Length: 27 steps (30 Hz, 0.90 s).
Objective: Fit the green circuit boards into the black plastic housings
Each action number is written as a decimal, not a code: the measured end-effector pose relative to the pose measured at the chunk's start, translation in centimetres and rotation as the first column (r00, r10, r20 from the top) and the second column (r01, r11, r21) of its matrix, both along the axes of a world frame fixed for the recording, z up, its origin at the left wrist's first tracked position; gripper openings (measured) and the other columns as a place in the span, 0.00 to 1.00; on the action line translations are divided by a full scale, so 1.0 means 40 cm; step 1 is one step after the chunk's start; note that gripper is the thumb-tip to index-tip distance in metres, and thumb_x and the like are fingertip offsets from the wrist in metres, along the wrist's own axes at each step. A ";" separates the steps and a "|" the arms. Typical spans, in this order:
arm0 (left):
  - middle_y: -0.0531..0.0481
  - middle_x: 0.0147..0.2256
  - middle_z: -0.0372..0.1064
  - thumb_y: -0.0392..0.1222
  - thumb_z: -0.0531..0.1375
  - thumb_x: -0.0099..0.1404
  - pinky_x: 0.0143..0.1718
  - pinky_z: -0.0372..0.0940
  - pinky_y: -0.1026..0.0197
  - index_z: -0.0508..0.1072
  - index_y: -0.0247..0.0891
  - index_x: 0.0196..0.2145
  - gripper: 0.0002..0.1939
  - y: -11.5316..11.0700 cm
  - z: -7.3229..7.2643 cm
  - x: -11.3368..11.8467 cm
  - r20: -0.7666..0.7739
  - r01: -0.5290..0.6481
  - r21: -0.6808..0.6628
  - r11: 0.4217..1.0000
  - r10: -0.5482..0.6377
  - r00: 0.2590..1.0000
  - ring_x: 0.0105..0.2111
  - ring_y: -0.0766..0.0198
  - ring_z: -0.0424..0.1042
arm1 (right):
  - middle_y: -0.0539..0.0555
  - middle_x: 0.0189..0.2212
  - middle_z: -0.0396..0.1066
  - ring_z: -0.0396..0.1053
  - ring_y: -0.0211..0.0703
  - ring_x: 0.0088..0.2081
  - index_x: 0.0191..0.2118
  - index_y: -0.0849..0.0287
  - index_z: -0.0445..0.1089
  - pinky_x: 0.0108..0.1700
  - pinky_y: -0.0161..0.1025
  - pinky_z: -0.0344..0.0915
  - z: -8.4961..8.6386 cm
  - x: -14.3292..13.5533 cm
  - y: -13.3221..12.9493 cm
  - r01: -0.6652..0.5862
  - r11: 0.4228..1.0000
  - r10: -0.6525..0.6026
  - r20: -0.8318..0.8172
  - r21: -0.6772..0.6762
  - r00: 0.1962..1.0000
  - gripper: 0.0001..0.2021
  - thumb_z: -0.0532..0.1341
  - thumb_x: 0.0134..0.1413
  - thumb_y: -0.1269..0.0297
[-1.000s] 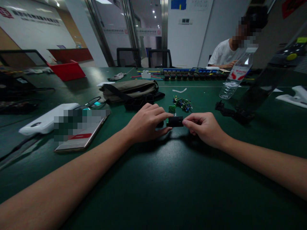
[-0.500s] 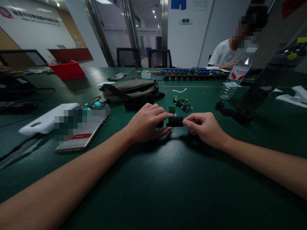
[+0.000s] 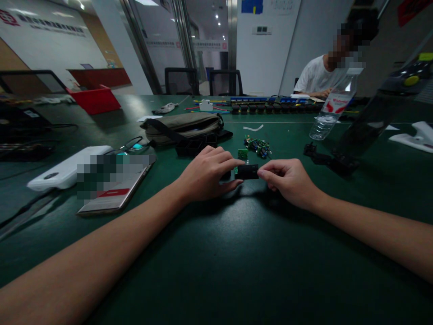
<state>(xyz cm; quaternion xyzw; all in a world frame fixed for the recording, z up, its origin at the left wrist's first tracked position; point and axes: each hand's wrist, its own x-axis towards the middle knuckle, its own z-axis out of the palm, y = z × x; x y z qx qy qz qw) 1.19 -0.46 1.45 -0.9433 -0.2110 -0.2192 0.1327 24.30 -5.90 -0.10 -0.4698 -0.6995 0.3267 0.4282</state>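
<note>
A small black rectangular plastic case is held between my two hands just above the green table. My left hand grips its left end between thumb and fingers; a bit of green circuit board shows at that end. The fingertips of my right hand are pinched on the case's right end. Right behind the case is a small green circuit board. Beyond it lies a loose pile of small circuit boards with components. Another dark piece beside my left palm is mostly hidden.
An olive bag and black open-topped compartments lie behind my left hand. Left are a white device and a phone-like slab. A water bottle and dark bottle stand right. Across the table sits a person.
</note>
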 end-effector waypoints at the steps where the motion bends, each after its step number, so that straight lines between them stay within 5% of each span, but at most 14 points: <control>1: 0.44 0.38 0.75 0.48 0.57 0.67 0.38 0.58 0.56 0.74 0.37 0.50 0.18 0.000 0.000 0.000 0.003 0.002 0.001 1.000 -0.002 1.000 0.37 0.58 0.69 | 0.47 0.17 0.65 0.61 0.33 0.19 0.29 0.63 0.74 0.21 0.32 0.55 0.000 0.000 0.000 -0.002 1.000 0.002 0.000 0.000 1.000 0.12 0.63 0.55 0.59; 27: 0.45 0.38 0.75 0.48 0.57 0.67 0.38 0.58 0.56 0.74 0.37 0.49 0.17 0.002 0.001 -0.001 0.003 0.011 0.009 1.000 -0.011 1.000 0.37 0.58 0.69 | 0.47 0.17 0.65 0.60 0.33 0.20 0.29 0.63 0.74 0.22 0.33 0.56 -0.003 0.002 0.000 -0.011 1.000 0.011 -0.013 -0.006 1.000 0.12 0.63 0.55 0.58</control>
